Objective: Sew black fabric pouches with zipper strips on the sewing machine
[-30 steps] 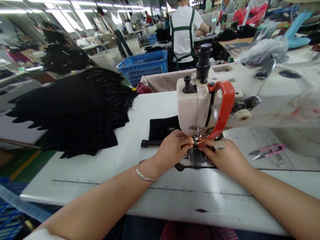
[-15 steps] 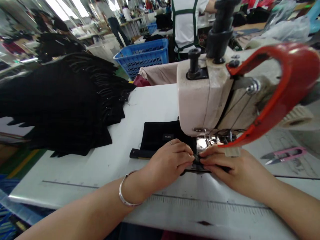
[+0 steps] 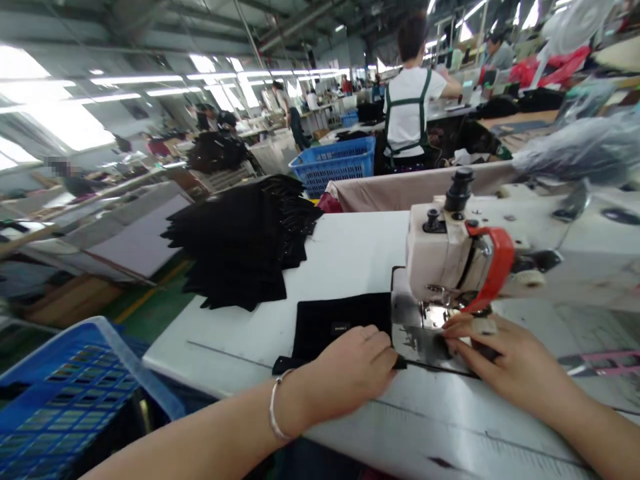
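Note:
My left hand (image 3: 357, 363), a bracelet on its wrist, is closed on the front edge of a black fabric piece (image 3: 315, 320) with a small label. The cloth lies flat, left of the metal needle plate (image 3: 417, 343) and apart from the presser foot. My right hand (image 3: 493, 350) is beside the foot of the sewing machine (image 3: 433, 253), its thumb and fingertips drawn together at the plate. Something dark shows under its palm; what the fingers hold, if anything, is hidden. Pink-handled thread snips (image 3: 610, 362) lie to its right.
A stack of black fabric pieces (image 3: 240, 240) lies at the table's left back edge. One blue basket (image 3: 340, 163) stands behind the table, another blue basket (image 3: 100, 373) at lower left. The machine's red guard (image 3: 500, 260) curves above my right hand. A person in white (image 3: 407, 110) is beyond.
The view has tilted up and pulled back. My left hand has drawn the black fabric piece left, off the needle plate. My right hand stays by the presser foot, now apart from my left.

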